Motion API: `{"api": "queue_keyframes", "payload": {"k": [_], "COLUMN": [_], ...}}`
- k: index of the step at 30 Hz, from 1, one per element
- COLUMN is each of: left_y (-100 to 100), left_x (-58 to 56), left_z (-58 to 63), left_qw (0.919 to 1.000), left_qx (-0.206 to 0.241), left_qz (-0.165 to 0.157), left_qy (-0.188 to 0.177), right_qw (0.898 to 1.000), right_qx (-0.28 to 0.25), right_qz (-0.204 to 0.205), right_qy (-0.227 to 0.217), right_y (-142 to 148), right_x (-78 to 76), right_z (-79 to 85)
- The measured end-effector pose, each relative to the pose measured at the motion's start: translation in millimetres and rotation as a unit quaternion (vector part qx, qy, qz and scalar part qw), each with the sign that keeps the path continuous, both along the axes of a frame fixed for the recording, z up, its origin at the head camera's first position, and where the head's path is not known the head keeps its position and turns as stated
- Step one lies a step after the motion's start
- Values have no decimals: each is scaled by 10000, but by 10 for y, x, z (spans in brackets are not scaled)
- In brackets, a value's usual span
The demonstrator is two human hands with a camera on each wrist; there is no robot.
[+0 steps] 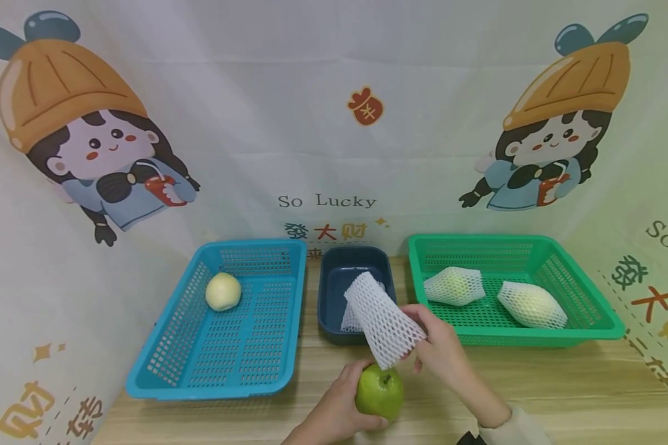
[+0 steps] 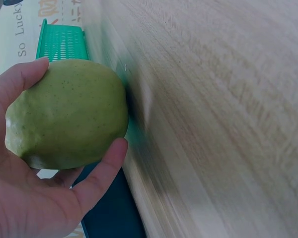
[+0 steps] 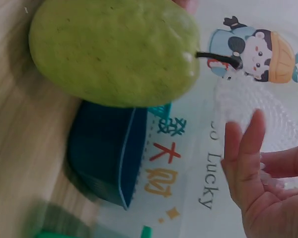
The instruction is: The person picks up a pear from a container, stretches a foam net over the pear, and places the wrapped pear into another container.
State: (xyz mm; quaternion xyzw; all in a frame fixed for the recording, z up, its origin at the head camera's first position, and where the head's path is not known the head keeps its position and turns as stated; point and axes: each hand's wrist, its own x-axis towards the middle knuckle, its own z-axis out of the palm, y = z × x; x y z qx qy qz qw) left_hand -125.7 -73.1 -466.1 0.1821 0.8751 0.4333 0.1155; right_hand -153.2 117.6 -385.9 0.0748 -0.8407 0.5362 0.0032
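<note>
A green pear (image 1: 381, 395) with a dark stem stands on the wooden table, stem up. My left hand (image 1: 339, 405) grips it from the side, its thumb and fingers spread round the skin in the left wrist view. Just above the stem, my right hand (image 1: 440, 346) pinches a white foam net sleeve (image 1: 386, 321) near its lower end. That sleeve slants up and left, over the small dark blue bin (image 1: 328, 309). In the right wrist view the pear (image 3: 114, 49) is outside the sleeve, with the stem pointing toward the net.
Another white foam net (image 1: 352, 318) lies in the dark bin. The blue basket (image 1: 217, 392) at left holds one pale yellow round fruit (image 1: 223, 292). At right, a green basket (image 1: 534, 337) has two net-wrapped fruits (image 1: 455, 286) inside. A printed cloth (image 1: 245, 123) hangs behind.
</note>
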Motion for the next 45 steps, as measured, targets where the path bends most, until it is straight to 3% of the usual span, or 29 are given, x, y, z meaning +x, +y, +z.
{"api": "queue_keyframes", "payload": {"k": [4,10,13,17,20,26,29,34,37,41,45], "left_y": [-4,-13,-10,3,11,2,-5,-6,-2,-2,-4], "left_x": [-3,-11,-9,7,11,9,10,17,16,6,-1], "left_z": [-4,-20,-30,-34,-35,-25,-14,1,-1,-11,-10], "left_qw": [10000,10000,9999,9998,9999,10000,9999,9999,9999,9999,9999], "left_qx": [10,61,-62,-110,-86,8,101,81,42,4,-5], "left_qz": [13,32,73,100,103,54,8,47,81,94,86], "left_qy": [-54,-33,37,118,67,-23,6,-130,-136,-69,-69], "right_qw": [9995,9928,9870,9835,9778,9502,9260,8764,8675,8782,9066], "right_qx": [-165,114,158,-233,-48,856,1048,914,716,924,1275], "right_qz": [-182,-323,-527,-548,-484,-151,152,940,1458,1711,1633], "right_qy": [179,1145,1509,1708,2037,2993,3625,4635,4702,4370,3677], "right_y": [-62,-117,-139,-185,-221,-256,-227,-126,-34,97,185], "right_x": [20,90,66,7,-27,17,59,104,148,237,343], "right_z": [-107,-285,-326,-339,-404,-578,-631,-690,-723,-786,-832]}}
